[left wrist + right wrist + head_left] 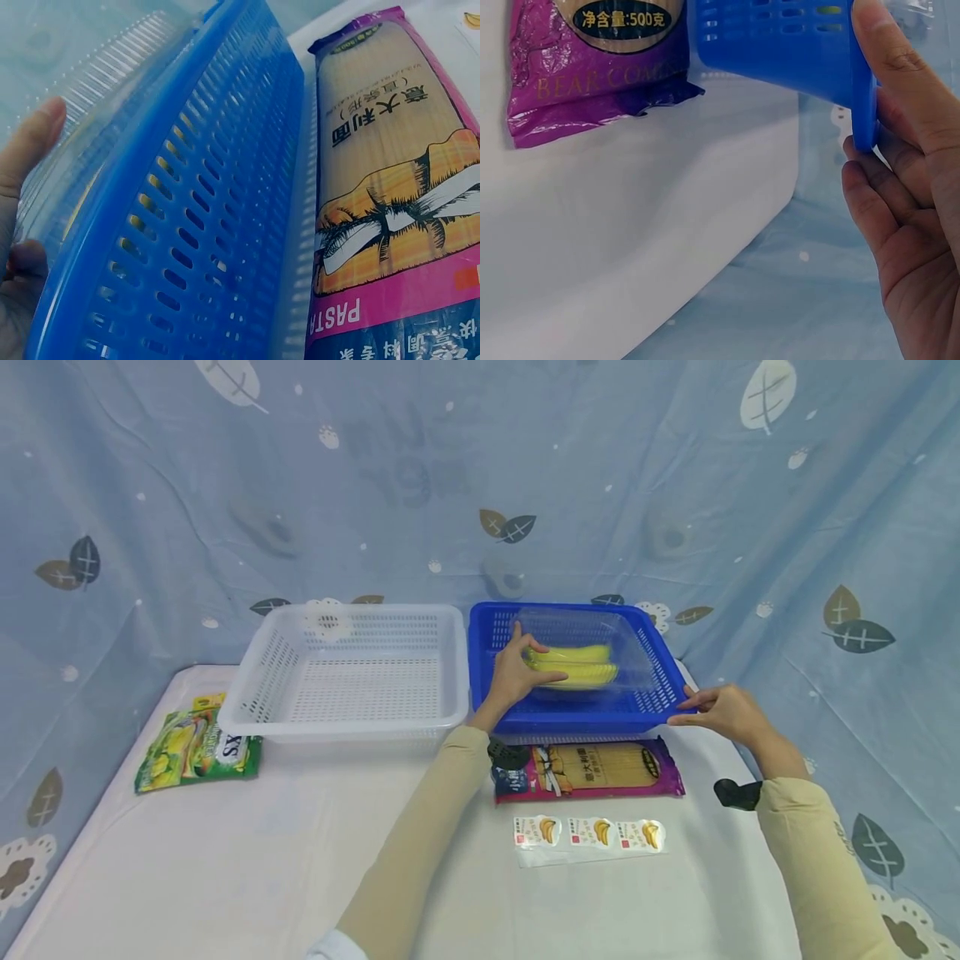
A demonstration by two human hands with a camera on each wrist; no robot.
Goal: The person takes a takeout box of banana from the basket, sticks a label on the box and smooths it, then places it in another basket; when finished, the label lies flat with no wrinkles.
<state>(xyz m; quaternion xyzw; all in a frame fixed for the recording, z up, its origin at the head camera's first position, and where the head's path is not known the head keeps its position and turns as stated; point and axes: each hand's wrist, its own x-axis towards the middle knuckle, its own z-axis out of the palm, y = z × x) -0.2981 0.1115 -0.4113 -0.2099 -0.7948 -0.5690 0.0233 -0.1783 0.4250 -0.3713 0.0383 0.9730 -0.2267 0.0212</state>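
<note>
My left hand (513, 677) grips the left end of a clear plastic box (637, 662) with yellow bananas (573, 670) showing through it. The box lies tilted within the blue basket (570, 724). In the left wrist view, the thumb (43, 129) presses the box's ribbed clear side above the basket rim. At the basket's front right corner, my right hand (723, 717) pinches the rim between thumb and fingers. The right wrist view shows that rim (863, 112) with the thumb on one side and fingertips on the other.
Left of the blue basket stands a white basket (345, 729). A purple pasta packet (600, 770) lies in front of the blue one, with a strip of banana stickers (592, 839) nearer. Green snack bags (198, 745) lie at the table's left. A patterned curtain (420, 485) hangs behind.
</note>
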